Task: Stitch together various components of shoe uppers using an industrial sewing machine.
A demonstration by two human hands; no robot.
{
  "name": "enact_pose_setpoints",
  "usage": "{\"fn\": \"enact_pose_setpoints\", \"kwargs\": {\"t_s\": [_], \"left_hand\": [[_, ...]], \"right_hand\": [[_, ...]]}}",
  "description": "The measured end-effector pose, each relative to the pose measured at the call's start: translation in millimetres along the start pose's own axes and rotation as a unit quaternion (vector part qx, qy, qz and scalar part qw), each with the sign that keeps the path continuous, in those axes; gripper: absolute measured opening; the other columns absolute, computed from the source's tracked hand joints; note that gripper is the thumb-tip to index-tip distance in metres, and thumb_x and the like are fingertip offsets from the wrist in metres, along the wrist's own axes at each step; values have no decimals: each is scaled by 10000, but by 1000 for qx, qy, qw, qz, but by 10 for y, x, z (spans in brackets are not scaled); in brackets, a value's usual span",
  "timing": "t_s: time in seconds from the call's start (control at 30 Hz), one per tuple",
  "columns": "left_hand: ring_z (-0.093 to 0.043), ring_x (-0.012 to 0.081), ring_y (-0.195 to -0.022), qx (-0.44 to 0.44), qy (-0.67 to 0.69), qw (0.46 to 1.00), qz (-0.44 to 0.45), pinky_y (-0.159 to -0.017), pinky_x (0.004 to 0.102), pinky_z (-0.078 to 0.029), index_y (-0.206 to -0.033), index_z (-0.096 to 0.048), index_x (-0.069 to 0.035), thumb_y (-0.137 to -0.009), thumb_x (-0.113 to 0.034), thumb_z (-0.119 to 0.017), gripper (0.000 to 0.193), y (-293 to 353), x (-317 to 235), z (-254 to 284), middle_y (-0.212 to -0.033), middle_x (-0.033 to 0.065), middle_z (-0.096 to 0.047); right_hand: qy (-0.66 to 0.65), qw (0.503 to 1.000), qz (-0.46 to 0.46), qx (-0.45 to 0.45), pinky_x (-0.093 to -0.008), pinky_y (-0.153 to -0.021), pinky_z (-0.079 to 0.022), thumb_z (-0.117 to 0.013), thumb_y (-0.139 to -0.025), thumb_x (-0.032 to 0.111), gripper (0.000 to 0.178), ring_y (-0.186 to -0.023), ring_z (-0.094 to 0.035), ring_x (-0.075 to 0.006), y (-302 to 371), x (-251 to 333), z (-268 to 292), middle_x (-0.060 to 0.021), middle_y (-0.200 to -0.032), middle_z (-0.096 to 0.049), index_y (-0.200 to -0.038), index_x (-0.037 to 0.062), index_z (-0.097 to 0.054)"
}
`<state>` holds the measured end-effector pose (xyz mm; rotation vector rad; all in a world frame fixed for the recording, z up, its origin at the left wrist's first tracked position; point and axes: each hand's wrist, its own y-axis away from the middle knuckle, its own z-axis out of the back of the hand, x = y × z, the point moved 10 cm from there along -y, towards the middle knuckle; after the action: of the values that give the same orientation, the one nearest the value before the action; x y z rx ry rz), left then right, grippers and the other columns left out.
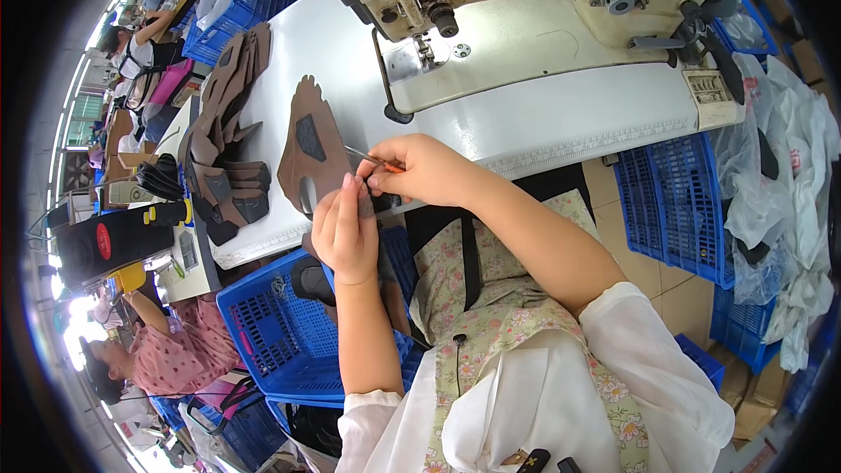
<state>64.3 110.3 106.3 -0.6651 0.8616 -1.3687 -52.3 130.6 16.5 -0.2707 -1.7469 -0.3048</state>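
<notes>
My left hand [343, 232] is closed in a pinch, its fingertips up against those of my right hand at the table's front edge. A small dark grey-brown piece [367, 208] shows in its grip, mostly hidden by the fingers. My right hand [429, 171] is closed round a slim pointed metal tool with an orange handle [392, 167]; its tip points left, and its exact kind is too small to tell. Just beyond the hands, a flat brown shoe-upper piece [326, 136] with a dark patch lies on the white table [491, 142].
A sewing machine [517, 26] stands at the back of the table. Stacked brown pieces [229, 114] lie at the left. Blue crates [280, 328] stand below left and, with plastic bags [780, 201], at the right. Another person [184, 333] sits at the far left.
</notes>
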Motion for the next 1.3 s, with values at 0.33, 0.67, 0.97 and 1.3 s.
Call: {"fn": "enact_pose_setpoints", "kwargs": {"t_s": [0.33,0.67,0.97,1.3], "left_hand": [[-656,238,-735,-11,14,1000,3,-664,305,-541,-1129,-668,30,-761,89,-747,380,12,12,31,-890,103,-716],[-662,234,-743,2,13,999,37,-686,311,-538,-1171,-654,18,-775,95,-728,410,34,67,17,-872,104,-714],[-603,129,-825,17,237,923,302,-800,255,-474,-1309,-514,-25,-862,56,-664,479,387,477,25,-901,58,-655],[-582,103,-859,82,291,844,444,-813,232,-458,-1074,-581,-4,-895,37,-639,193,567,671,-89,-919,48,-627]], "right_hand": [[21,999,-15,26,-237,-605,-477,-605,-939,97,93,-713,-573,-75,2,12,-78,-13,-805,-646,-978,13,-616],[235,957,155,-65,-419,-654,-481,-625,-841,114,137,-746,-624,-363,102,320,-24,-161,-791,-640,-910,11,-568],[278,943,134,-122,-457,-685,-493,-608,-854,95,168,-788,-635,-380,129,106,92,-169,-825,-654,-975,12,-526],[284,938,132,-145,-456,-693,-508,-594,-868,73,181,-790,-646,-383,166,131,22,-175,-833,-656,-1013,12,-505]]}}
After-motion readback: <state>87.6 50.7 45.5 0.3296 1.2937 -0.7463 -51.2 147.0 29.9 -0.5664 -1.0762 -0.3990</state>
